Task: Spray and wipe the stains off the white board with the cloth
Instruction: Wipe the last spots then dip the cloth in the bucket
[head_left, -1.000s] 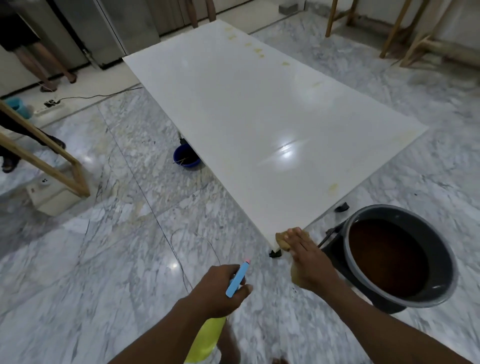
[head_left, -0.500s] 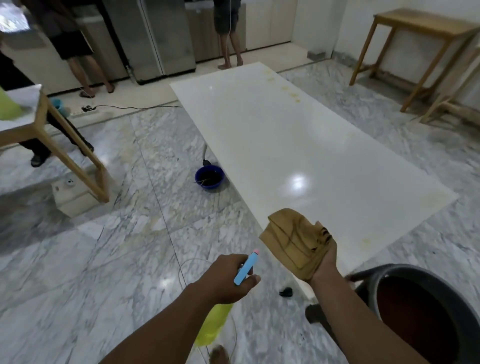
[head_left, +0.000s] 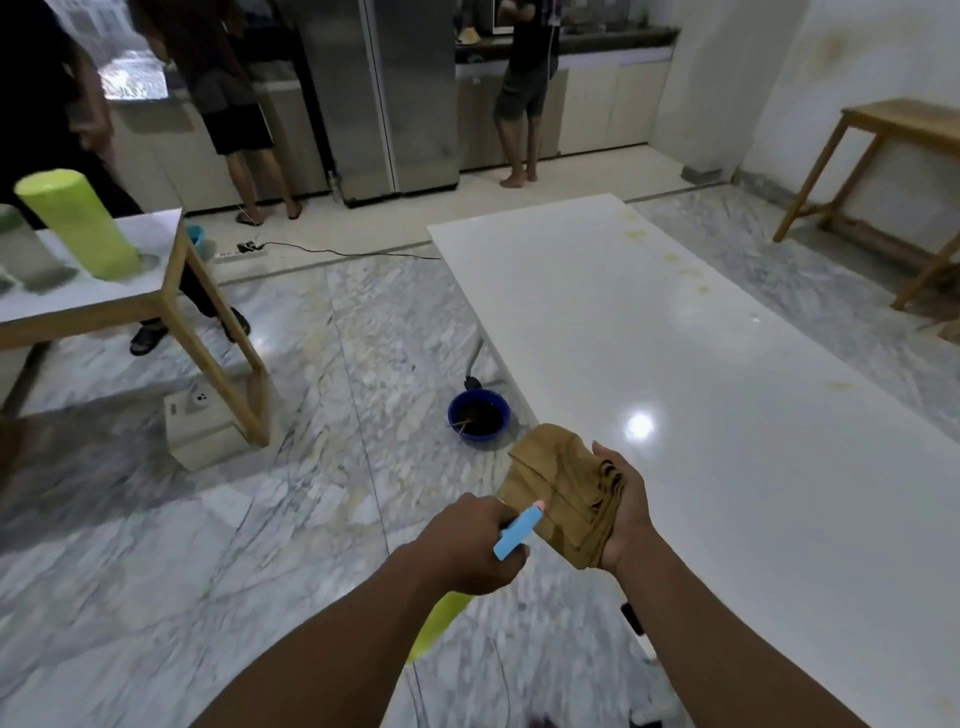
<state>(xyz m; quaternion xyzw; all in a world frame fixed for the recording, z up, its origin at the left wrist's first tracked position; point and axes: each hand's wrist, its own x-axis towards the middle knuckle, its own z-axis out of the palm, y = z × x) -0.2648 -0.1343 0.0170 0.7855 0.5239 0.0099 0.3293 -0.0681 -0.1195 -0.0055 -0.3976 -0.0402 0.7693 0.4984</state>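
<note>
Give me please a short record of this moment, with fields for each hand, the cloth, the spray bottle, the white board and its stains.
left hand: grip round the spray bottle, blue nozzle aimed toward the cloth
right hand: palm up, holds the folded brown cloth
cloth position: lifted, not pressed on the white board
stains: yellowish marks along the board's far right edge, not yet wiped
floor: blue bowl beside the board's left edge
</note>
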